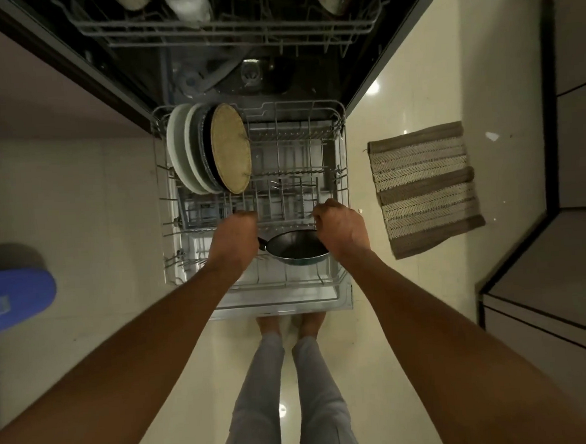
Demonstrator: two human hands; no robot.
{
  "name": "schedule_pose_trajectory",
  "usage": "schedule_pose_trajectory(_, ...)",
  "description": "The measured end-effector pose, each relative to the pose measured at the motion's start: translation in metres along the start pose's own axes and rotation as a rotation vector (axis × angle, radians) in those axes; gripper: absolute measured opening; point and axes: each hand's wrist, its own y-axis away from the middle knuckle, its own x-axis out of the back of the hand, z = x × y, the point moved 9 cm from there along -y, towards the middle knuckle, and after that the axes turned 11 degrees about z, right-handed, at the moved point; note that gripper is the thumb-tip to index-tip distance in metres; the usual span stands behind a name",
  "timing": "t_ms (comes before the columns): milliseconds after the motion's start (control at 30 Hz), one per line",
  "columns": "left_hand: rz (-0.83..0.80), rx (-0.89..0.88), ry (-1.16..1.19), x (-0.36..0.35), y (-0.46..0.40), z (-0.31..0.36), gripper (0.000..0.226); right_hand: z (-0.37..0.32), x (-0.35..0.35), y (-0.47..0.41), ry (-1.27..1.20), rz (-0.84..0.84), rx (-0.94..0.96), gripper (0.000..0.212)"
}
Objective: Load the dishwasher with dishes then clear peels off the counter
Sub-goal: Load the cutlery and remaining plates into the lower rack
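Note:
The dishwasher's lower rack [343, 198] is pulled out over the open door. Several plates [184, 153] stand on edge at its back left, the frontmost one tan and speckled [230, 150]. A small dark frying pan [295, 247] lies in the front of the rack. My left hand [234, 241] curls over the pan's handle end. My right hand [343, 229] grips the pan's right rim with curled fingers. The handle itself is hidden under my left hand.
The upper rack [225, 30] holds bowls above the dark tub. A striped mat [425, 188] lies on the floor to the right. A blue bucket [15, 300] stands at the left edge. Cabinets [546, 292] line the right side. My legs stand just before the door.

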Motion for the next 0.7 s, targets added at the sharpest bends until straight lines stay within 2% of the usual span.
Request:
schedule_pose_trajectory(233, 0.071, 0.015, 0.023, 0.097, 0.061, 0.029, 0.009, -0.040, 0.088, 0.063, -0.090, 0.090, -0.116, 0.019)
schedule_pose_trajectory(500, 0.076, -0.006, 0.008, 0.180, 0.157, 0.057, 0.026, -0.110, 0.171, 0.131, -0.159, 0.169, -0.153, 0.017)
schedule_pose_trajectory(700, 0.154, 0.056, 0.092, 0.222, 0.207, 0.045, 0.021, -0.145, 0.209, 0.178, -0.168, 0.245, -0.132, 0.017)
